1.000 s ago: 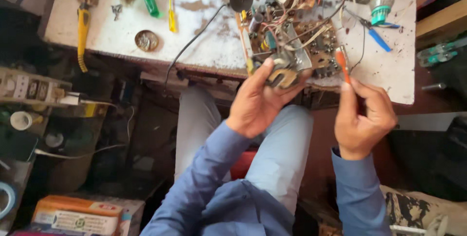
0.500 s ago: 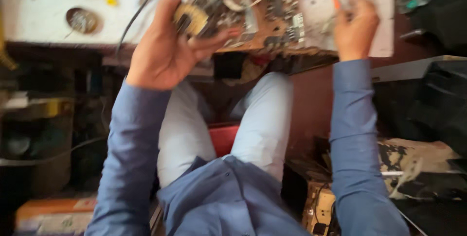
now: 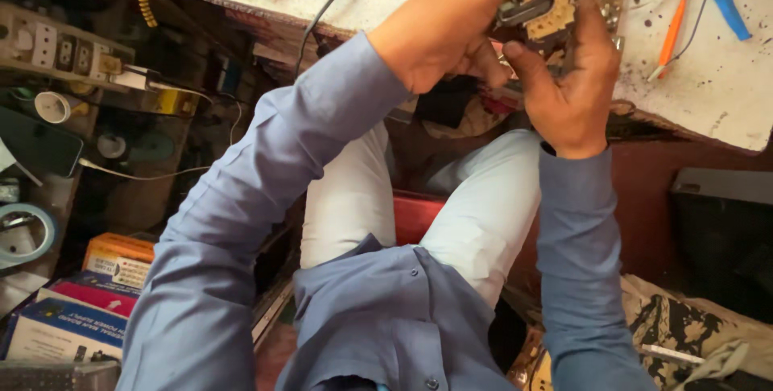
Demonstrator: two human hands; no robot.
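Together, both hands, left hand and right hand, clamped a tan-and-black wired component above the desk edge.

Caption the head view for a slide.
Both hands, left hand and right hand, grip a small transformer at the workbench edge.

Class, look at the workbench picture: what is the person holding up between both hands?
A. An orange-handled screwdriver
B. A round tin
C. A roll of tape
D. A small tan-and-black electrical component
D: the left hand and the right hand both grip the tan-and-black component, while the orange-handled screwdriver lies on the bench.
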